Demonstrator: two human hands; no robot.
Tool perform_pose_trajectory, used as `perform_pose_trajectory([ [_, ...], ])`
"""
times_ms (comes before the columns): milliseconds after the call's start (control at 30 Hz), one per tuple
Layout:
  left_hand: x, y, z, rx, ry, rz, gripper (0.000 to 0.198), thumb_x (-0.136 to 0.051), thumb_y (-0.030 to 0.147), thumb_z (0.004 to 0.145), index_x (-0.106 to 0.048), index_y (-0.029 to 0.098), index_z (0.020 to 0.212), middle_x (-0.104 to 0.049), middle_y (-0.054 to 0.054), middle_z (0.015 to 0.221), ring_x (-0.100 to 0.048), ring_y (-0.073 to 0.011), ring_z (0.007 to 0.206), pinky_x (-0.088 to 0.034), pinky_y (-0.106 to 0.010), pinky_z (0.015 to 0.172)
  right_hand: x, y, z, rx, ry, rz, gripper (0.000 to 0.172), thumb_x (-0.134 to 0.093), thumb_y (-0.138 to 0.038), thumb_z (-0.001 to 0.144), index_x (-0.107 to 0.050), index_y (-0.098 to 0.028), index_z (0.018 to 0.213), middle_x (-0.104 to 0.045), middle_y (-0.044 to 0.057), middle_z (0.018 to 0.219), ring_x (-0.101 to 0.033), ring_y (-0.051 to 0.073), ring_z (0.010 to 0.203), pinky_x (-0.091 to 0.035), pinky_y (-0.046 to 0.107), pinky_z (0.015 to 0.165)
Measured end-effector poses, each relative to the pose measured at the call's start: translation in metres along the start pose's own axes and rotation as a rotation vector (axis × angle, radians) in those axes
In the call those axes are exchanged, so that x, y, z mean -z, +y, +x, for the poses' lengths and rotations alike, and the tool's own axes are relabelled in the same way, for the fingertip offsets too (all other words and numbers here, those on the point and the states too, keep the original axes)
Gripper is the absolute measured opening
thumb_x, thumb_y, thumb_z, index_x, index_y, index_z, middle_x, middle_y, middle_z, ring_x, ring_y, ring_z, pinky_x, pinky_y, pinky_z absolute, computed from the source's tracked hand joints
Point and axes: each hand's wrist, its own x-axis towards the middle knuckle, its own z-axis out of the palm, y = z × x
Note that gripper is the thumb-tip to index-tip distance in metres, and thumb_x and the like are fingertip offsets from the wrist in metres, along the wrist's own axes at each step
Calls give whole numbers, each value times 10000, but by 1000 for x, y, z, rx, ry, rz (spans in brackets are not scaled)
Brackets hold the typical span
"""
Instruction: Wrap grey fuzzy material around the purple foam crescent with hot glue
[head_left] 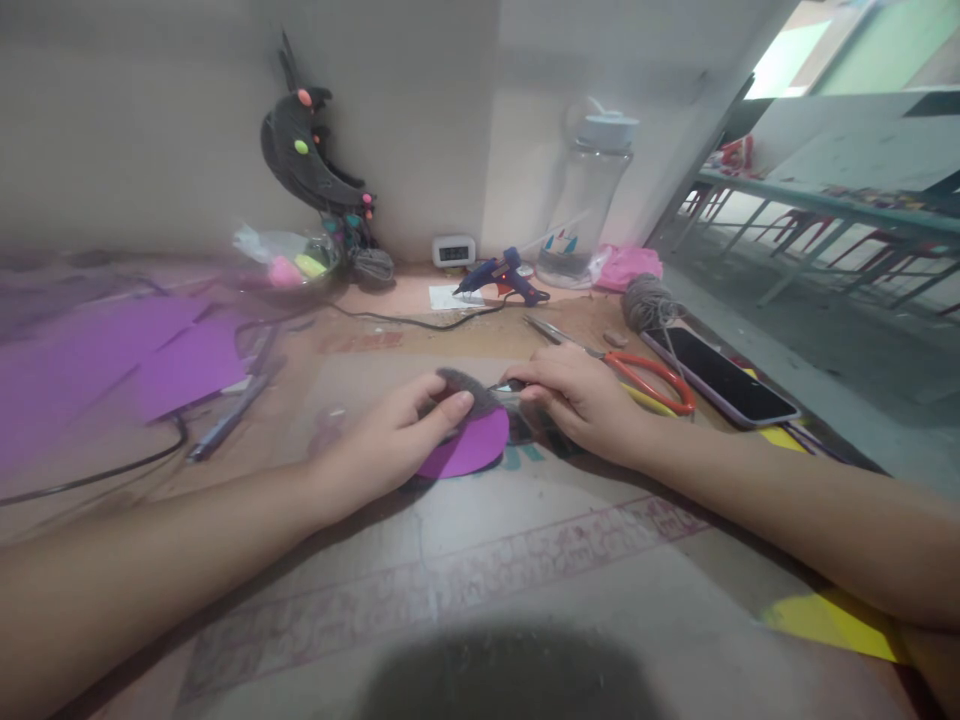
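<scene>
**Grey strip laid on one edge of the purple disc, most of it bare**

Both hands meet at the middle of the bench over a purple disc (471,448), which lies nearly flat. The left hand (401,432) is curled, thumb and fingers pinching a grey fuzzy strip (463,386) down on the disc's far rim. The right hand (579,396) is closed too, fingertips nipping the strip's other end; something small and shiny sits by them, but I cannot tell what.

As far as I can judge, the work is at an early stage: grey covers only the far edge, and the near part of the purple face is uncovered.

The strip's long axis runs left to right, roughly along the bench's front edge, one end at each hand.

Orange-handled scissors (646,378) lie just right of the right hand, a phone (721,378) beyond them near the right edge, with a ball of grey yarn (646,300) behind. A glue gun (504,276) rests by the far edge, and purple sheets (150,362) are spread at the left
</scene>
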Motion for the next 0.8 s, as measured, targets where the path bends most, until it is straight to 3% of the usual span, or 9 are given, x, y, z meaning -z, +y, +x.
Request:
perform_pose_trajectory([
  [400, -1, 0, -1, -6, 8, -66, 289, -478, 439, 939, -609, 185, 891, -664, -13, 882, -590, -182, 810, -448, -293, 707, 0, -2, 0, -28, 52, 36, 460, -300, -418, 1020, -622, -96, 1082, -626, 101, 837, -559, 210, 789, -419, 331, 723],
  [600, -1, 1, 0, 11, -3, -42, 307, -473, 449, 937, -597, 176, 869, -619, -3, 820, -574, -175, 775, -439, -288, 682, 1, -3, -1, -17, 45, 63, 467, -343, -495, 997, -624, -140, 1113, -658, 79, 874, -574, 193, 780, -414, 318, 732],
  [800, 1, 3, 0, 17, -6, -19, 314, -462, 452, 935, -603, 177, 874, -647, -18, 857, -588, -191, 818, -457, -304, 721, 2, -3, 0, -14, 17, 0, 512, -290, -493, 1007, -651, -130, 1001, -640, 77, 791, -548, 196, 737, -377, 329, 706],
])
